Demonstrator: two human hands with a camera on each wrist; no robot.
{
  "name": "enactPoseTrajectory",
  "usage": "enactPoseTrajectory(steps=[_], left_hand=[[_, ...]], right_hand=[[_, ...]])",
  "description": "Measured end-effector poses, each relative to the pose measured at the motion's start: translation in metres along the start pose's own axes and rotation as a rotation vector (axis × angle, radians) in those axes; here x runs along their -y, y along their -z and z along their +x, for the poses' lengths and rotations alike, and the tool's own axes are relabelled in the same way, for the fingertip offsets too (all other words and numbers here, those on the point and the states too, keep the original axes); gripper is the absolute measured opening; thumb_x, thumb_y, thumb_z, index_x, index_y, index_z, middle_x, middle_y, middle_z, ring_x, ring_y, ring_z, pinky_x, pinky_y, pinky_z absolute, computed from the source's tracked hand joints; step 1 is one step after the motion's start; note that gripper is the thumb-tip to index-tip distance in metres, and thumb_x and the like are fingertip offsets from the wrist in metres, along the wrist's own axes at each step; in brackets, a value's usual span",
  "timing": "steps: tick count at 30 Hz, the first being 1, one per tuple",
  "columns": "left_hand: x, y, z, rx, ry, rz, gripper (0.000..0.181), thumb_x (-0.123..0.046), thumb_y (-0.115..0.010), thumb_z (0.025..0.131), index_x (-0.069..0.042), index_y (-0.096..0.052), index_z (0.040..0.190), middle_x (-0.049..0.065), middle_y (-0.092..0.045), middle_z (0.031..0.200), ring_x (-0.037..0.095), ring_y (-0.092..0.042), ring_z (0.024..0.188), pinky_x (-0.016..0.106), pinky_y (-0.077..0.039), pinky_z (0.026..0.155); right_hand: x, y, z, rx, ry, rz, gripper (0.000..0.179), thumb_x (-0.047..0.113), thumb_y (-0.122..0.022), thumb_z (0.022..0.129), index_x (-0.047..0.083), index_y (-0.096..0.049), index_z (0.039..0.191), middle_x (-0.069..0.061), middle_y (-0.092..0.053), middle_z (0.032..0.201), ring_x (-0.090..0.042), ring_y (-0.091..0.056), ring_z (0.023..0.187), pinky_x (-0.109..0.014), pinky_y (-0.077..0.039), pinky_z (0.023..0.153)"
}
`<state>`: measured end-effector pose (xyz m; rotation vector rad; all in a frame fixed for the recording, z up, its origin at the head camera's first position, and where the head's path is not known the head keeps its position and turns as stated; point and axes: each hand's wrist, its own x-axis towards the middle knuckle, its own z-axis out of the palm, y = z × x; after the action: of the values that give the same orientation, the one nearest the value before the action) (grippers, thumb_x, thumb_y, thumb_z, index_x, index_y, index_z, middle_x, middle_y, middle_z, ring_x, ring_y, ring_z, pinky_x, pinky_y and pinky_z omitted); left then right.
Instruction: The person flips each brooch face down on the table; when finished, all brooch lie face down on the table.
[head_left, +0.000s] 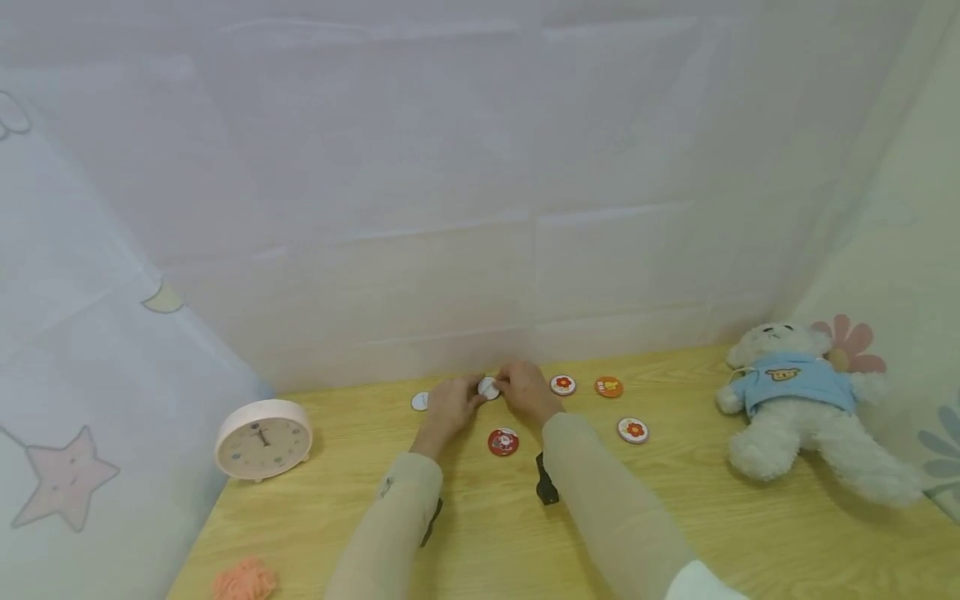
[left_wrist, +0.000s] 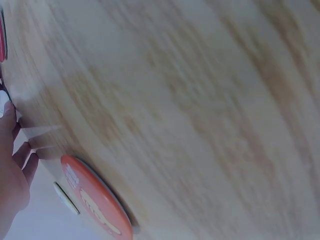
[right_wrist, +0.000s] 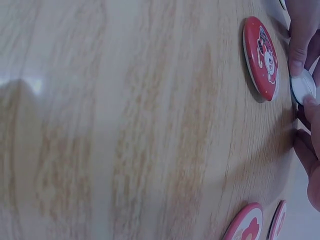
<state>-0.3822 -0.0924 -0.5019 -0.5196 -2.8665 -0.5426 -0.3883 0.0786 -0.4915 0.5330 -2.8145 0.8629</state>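
A round white badge [head_left: 489, 388] stands between my two hands at the back of the wooden table. My left hand [head_left: 450, 402] pinches its left side, and the fingers of my right hand [head_left: 527, 390] grip its right side. Both thumbs lie on its pale face in the right wrist view, where the badge [right_wrist: 303, 87] appears tilted up. Just in front of the hands lies a red badge [head_left: 503, 442] with a white cartoon figure. To the left hand's left is another white badge [head_left: 420, 402]. An orange badge [left_wrist: 97, 200] lies near the left hand, hidden by that arm in the head view.
Right of my hands lie a flower badge [head_left: 563, 385], an orange badge [head_left: 609, 387] and a second flower badge [head_left: 633, 430]. A pink clock [head_left: 264, 439] stands at left, an orange puffy item [head_left: 245, 579] front left, a plush bear [head_left: 798, 392] at right. The curtain [head_left: 420, 317] borders the table's back.
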Motion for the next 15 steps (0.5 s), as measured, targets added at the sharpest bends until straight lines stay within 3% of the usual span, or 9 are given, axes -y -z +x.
enactPoseTrajectory(steps=[6, 10, 15], left_hand=[[-0.0001, 0.0001, -0.0004, 0.004, 0.0, 0.032, 0.04, -0.035, -0.07, 0.089, -0.018, -0.068, 0.124, 0.01, -0.072, 0.096, 0.017, -0.05, 0.061, 0.03, -0.041, 0.05], [-0.0028, 0.0014, -0.0008, 0.021, 0.006, 0.068, 0.034, -0.034, -0.069, 0.09, -0.019, -0.07, 0.12, 0.006, -0.071, 0.089, 0.016, -0.048, 0.06, 0.028, -0.038, 0.048], [-0.0062, 0.0029, -0.003, 0.035, 0.012, 0.083, 0.032, -0.032, -0.07, 0.09, -0.017, -0.071, 0.119, 0.004, -0.07, 0.086, 0.015, -0.045, 0.058, 0.027, -0.034, 0.046]], right_hand=[[-0.0037, -0.0042, 0.0002, 0.012, 0.072, -0.044, 0.013, 0.015, -0.067, 0.093, 0.007, -0.076, 0.088, -0.007, -0.068, 0.079, -0.021, -0.056, 0.075, -0.039, -0.047, 0.071], [-0.0055, -0.0044, -0.0019, -0.007, 0.162, -0.158, 0.013, 0.017, -0.068, 0.093, 0.007, -0.073, 0.088, -0.005, -0.065, 0.075, -0.023, -0.058, 0.072, -0.041, -0.048, 0.069], [-0.0059, -0.0045, -0.007, -0.005, 0.202, -0.23, 0.016, 0.02, -0.066, 0.094, 0.006, -0.068, 0.086, -0.003, -0.06, 0.071, -0.022, -0.056, 0.068, -0.039, -0.047, 0.063]])
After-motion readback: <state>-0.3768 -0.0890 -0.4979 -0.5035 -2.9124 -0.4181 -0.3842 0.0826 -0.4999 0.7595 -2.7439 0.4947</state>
